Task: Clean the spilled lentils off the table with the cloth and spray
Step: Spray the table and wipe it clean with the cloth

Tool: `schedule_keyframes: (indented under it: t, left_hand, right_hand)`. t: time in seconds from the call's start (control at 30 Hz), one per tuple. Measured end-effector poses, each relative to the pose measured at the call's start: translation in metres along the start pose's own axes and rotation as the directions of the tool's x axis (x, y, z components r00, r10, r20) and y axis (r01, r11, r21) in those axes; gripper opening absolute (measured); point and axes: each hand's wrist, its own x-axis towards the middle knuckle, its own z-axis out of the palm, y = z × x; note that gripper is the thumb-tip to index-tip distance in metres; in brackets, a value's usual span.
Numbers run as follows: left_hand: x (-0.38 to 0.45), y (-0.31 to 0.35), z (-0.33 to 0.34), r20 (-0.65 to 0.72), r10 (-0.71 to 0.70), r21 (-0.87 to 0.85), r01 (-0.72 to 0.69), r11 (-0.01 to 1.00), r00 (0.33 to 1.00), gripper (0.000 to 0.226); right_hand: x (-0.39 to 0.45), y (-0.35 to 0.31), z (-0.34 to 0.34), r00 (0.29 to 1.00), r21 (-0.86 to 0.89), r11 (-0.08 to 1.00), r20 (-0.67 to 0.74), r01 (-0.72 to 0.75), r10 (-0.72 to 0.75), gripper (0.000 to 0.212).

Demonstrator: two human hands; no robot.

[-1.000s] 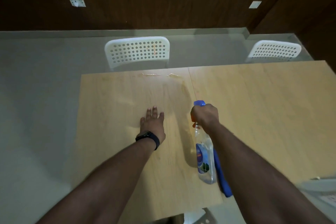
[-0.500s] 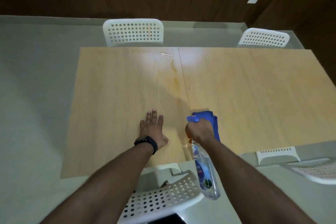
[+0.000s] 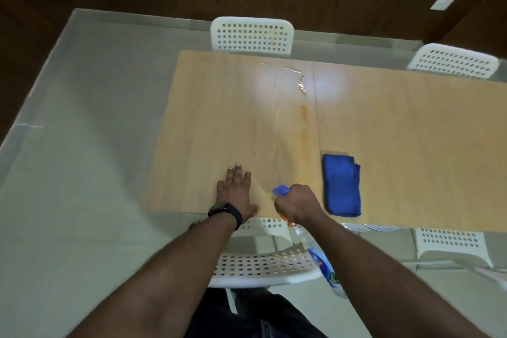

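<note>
Left hand [image 3: 236, 195] lies flat, fingers straight, on the light wooden counter [image 3: 384, 129]; right hand [image 3: 297, 204] grips the clear blue-nozzled spray bottle [image 3: 325, 269] beside the folded blue cloth [image 3: 341, 185].

Single head view, looking steeply down over table [image 3: 219, 118].

Bare forearms, dark smartwatch [image 3: 225, 212] on left wrist, dark trousers [image 3: 255, 315]

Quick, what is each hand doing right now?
Left hand: open, flat on the table.
Right hand: closed around the spray bottle.
</note>
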Motion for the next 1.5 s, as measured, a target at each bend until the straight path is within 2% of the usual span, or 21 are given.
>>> schedule_keyframes:
  t: [0.13,0.27,0.6,0.77,0.9,1.23,1.37,1.5]
  left_hand:
    - [-0.008,-0.034,-0.003,-0.017,-0.06,-0.028,0.059,0.998,0.998,0.109]
    - [-0.014,-0.067,-0.006,-0.026,-0.117,-0.077,0.115,0.99,0.993,0.113]
    - [-0.022,-0.154,-0.018,-0.031,-0.266,-0.166,0.257,0.952,0.964,0.123]
    - [-0.011,-0.184,-0.02,-0.049,-0.278,-0.178,0.265,0.948,0.959,0.133]
    - [0.008,-0.197,-0.036,-0.057,-0.233,-0.179,0.22,0.959,0.971,0.132]
    - [0.081,-0.213,-0.089,-0.071,-0.098,-0.096,0.09,0.991,0.993,0.133]
    - [0.118,-0.215,-0.113,-0.07,-0.07,-0.113,0.062,0.992,0.995,0.135]
    - [0.145,-0.211,-0.137,-0.043,-0.027,-0.1,0.023,0.995,0.999,0.136]
  right_hand:
    - [-0.001,-0.037,0.025,0.995,-0.047,0.995,0.058,0.086,-0.083,0.018]
    - [-0.002,-0.071,0.05,0.971,-0.123,0.976,0.178,0.182,-0.158,0.017]
    - [0.006,-0.148,0.105,0.94,-0.163,0.948,0.253,0.273,-0.228,0.019]
    - [0.021,-0.184,0.115,0.958,-0.119,0.96,0.169,0.254,-0.233,0.021]
    - [0.045,-0.219,0.112,0.962,-0.06,0.967,0.136,0.248,-0.239,0.026]
    - [0.111,-0.298,0.087,0.975,0.018,0.976,-0.042,0.219,-0.218,0.018]
    - [0.142,-0.326,0.074,0.981,-0.017,0.986,-0.103,0.166,-0.167,0.02]
    - [0.171,-0.344,0.056,0.98,0.082,0.988,-0.164,0.129,-0.115,0.018]
